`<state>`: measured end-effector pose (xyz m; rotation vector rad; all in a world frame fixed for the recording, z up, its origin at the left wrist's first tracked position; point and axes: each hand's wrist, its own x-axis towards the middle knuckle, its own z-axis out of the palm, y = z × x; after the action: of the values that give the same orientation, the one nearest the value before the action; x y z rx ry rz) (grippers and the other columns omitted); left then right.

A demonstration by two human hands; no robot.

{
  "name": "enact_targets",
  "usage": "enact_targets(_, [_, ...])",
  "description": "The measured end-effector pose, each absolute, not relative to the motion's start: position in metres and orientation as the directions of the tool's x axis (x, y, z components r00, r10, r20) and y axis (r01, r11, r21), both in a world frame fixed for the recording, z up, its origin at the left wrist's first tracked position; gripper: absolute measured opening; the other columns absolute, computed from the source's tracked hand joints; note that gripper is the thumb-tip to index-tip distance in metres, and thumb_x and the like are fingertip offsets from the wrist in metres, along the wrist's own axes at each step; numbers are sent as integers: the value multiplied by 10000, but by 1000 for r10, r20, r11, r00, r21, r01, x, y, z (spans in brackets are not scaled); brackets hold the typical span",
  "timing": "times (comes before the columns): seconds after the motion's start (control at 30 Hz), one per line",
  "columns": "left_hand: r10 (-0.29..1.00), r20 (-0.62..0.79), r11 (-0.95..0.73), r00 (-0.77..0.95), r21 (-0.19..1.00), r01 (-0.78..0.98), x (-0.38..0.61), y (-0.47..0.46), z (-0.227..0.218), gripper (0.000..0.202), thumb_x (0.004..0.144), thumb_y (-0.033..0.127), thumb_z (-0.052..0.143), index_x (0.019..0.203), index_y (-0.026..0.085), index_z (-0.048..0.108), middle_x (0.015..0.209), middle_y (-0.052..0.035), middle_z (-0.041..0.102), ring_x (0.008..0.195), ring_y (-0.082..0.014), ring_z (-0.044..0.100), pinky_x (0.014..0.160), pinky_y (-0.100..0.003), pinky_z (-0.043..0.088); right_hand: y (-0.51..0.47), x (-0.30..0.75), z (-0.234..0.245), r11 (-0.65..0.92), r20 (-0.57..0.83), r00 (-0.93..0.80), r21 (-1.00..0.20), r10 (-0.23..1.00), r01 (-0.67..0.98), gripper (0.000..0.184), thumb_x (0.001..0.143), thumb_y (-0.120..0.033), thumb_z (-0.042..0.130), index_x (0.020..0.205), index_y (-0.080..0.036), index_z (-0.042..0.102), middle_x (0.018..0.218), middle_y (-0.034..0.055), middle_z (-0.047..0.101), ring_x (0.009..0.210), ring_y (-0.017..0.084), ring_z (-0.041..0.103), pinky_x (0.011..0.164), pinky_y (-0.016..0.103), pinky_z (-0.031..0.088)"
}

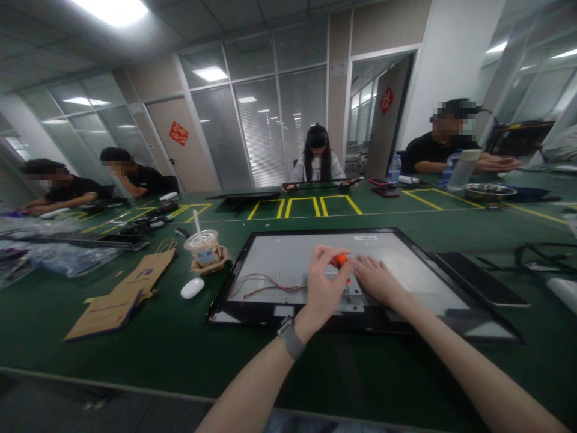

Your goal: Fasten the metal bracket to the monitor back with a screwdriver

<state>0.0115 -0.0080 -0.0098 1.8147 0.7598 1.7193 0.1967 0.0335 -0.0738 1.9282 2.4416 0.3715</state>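
My left hand (325,279), with a watch (291,337) on its wrist, has its fingers closed round the orange handle of a screwdriver (341,260). The shaft points down at a small metal plate (354,296) on a flat display panel (279,249), which lies with its grey-white back facing up in a black frame. My right hand (376,279) rests on the panel just right of the screwdriver, its fingers stretched out and holding nothing. Thin wires with small connectors (265,287) run left from the plate across the panel. The tip's exact contact point is too small to make out.
Left of the panel stand a drink cup (205,249) in a cardboard holder, a white mouse-like case (192,288) and a brown paper bag (130,288). A dark flat bar (480,278) lies on the right. Several people sit round the green table (180,355).
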Motion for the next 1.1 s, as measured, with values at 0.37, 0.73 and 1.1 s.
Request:
enact_targets(0.37, [731,675,-678,93,735,-13,10,-12,-13,285,1039,332,439,1085,180,675,1064,-86,678,969,-192,634,879,-330,499,33,196,-74,202,164,-228,160,960,966,481,1027,-204,300,1462,-148,496,1481,222,513,1328,369,495,1030,563,426])
enact_targets(0.73, [774,615,-610,150,788,-85,11,-15,-13,323,1036,413,438,1103,173,645,947,-66,681,811,-152,632,685,-241,533,32,196,-71,217,160,-240,146,958,965,472,1016,-180,310,1438,-147,518,1466,225,521,1319,367,497,1026,566,424])
enact_targets(1.1, [693,705,-716,148,698,27,10,-19,-8,308,1039,305,413,1119,166,675,1040,-84,693,953,-191,637,879,-322,502,32,195,-72,208,165,-232,152,958,966,449,1017,-166,329,1416,-163,537,1473,211,524,1330,361,498,1036,578,424])
